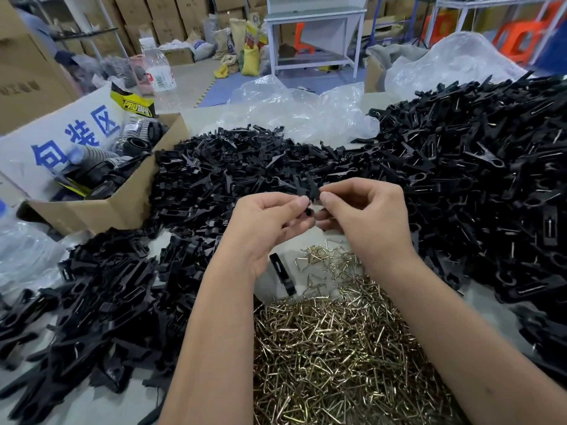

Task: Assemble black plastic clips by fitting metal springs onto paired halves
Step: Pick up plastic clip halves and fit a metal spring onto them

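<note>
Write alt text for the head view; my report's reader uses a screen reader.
Two hands, the left hand and the right hand, pinch a black clip piece between them above a pile of metal springs. Heaps of black clip parts surround them, with a cardboard box to the left.

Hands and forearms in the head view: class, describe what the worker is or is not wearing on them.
The left hand and right hand are bare: no gloves, and no rings or watch are visible. Both forearms are uncovered right down to the bottom edge of the picture, so no sleeve shows. No wristbands or markings can be seen.
</note>
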`<state>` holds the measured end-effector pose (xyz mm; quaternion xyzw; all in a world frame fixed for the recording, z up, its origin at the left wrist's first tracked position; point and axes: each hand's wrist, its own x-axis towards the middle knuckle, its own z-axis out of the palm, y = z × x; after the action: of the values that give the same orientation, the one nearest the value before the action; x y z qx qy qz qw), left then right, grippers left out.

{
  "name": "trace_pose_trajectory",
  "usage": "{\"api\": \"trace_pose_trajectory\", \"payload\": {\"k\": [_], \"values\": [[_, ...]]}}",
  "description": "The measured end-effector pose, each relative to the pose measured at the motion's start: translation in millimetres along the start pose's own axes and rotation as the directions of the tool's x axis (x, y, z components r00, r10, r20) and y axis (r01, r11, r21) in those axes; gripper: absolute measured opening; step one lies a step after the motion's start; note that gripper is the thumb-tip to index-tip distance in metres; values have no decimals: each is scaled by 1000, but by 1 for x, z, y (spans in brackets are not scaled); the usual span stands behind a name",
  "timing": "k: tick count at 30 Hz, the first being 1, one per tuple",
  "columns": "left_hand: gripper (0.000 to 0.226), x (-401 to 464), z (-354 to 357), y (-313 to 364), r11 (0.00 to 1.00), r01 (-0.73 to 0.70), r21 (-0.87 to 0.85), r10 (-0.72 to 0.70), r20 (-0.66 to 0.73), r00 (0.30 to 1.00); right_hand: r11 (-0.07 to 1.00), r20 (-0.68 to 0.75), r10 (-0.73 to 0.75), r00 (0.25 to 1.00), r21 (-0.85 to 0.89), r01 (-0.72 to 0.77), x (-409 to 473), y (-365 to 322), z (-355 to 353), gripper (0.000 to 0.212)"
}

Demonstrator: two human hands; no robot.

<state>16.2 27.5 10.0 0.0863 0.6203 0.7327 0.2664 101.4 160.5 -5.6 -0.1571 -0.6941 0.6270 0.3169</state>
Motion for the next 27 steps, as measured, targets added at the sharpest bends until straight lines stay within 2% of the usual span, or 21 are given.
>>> {"api": "trace_pose_trajectory", "payload": {"k": [3,11,23,27], "values": [[9,-2,1,1,1000,6,-27,-6,-3,1000,986,-32,100,994,139,-95,0,0,0,7],[26,-3,1,2,998,-14,-63,15,25,1000,997,25,15,1000,73,-17,0,1,1,11],[15,-6,0,5,989,24,-149,-12,78,997,984,39,25,999,174,-31,-2,-2,1,14],[17,-5,-1,5,991,14,-131,-3,83,997,986,39,16,999,166,-22,-1,-1,-1,8]]}}
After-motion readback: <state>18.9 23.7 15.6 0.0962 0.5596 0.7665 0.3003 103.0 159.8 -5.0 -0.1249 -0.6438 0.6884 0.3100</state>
